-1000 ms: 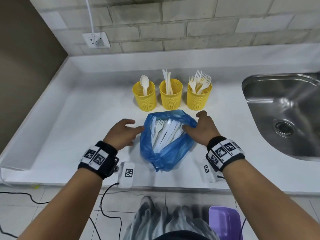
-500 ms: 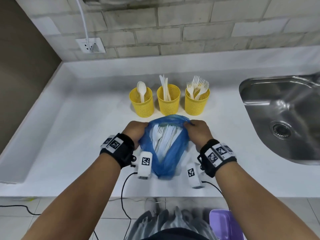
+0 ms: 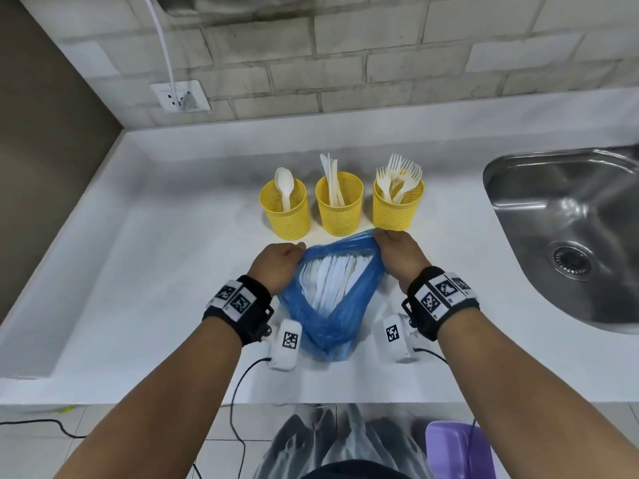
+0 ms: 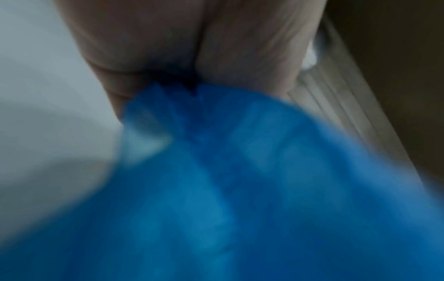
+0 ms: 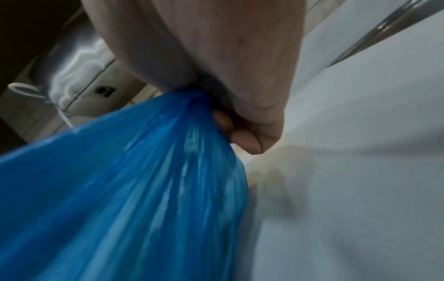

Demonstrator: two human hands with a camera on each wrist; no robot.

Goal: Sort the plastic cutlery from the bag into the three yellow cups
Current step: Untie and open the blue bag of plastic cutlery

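Two hands hold one blue bag between them above the white surface, close to its near edge. Furthest left, well beyond the left hand, a wall socket sits in the tiled wall with a white cable running up from it. The left hand has its fingers curled round the left corner of the bag's mouth; the left wrist view shows bunched blue plastic coming out of the fist. Just beyond this hand stands the left yellow cup, holding a single white spoon. Between the two hands the bag's mouth is stretched wide, and white cutlery lies inside, handles fanned toward the bag's narrow near end. Beyond the gap between the hands stands the middle yellow cup with several knives upright in it. The right hand grips the right corner of the bag's mouth, fingers closed on gathered plastic, as the right wrist view shows. Just past its knuckles stands the right yellow cup, full of forks. The three cups form a row, near one another but apart. Well to the right of the right hand lies a steel sink. Both wrists carry black bands with printed markers.
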